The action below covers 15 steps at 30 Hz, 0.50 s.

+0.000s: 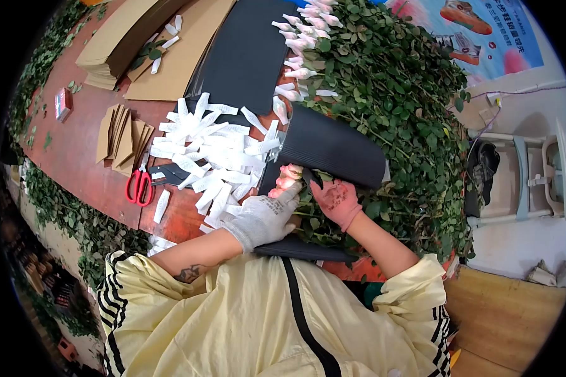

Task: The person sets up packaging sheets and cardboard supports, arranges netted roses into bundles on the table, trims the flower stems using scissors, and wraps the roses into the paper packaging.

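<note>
My left hand [264, 217], in a white-grey glove, has its fingers against a small row of pink roses [285, 180] lying on a dark sheet. To the right, my right hand [336, 200], in a pink glove, is at the leafy stems just behind the blooms; what its fingers hold is too small to tell. A ribbed black sheet [333, 146] curves up beyond both hands. Left of the roses lies a loose heap of white mesh sleeves [214, 151]. More roses in white sleeves [305, 38] are lined up at the far side.
Red-handled scissors [139, 187], small cardboard pieces [122, 138] and a small red-and-white box [63, 104] lie on the reddish table [85, 144]. Large cardboard sheets [170, 69] are at the upper left. Leafy stems [402, 100] are piled along the right; a plastic chair [522, 169] stands beyond.
</note>
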Each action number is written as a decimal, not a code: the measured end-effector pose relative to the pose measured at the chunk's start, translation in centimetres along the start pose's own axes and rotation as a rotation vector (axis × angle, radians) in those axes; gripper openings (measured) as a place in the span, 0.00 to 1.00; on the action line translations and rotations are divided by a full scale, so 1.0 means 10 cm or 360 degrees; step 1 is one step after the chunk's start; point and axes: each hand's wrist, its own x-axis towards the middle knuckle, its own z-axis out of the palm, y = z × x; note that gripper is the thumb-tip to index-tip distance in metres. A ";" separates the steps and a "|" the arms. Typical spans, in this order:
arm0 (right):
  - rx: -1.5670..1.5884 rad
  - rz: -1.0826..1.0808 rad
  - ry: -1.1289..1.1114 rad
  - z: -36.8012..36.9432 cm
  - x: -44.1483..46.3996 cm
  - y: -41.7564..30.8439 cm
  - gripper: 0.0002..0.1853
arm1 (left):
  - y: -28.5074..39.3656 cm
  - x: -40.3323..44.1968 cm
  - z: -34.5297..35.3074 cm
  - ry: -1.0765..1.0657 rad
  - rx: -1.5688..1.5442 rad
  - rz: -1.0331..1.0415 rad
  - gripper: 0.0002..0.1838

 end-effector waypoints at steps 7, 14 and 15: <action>0.0096 0.0081 0.0060 -0.07 0.09 -0.09 0.14 | -0.03 -0.01 -0.06 0.0018 -0.0087 0.0021 0.29; 0.0044 0.0291 -0.0617 -0.94 0.12 -0.31 0.24 | -0.55 -0.30 -0.30 0.0252 -0.1713 0.0057 0.21; 0.0046 0.0237 -0.0691 -0.97 0.10 -0.32 0.24 | -0.70 -0.39 -0.36 0.0506 -0.1534 -0.0023 0.18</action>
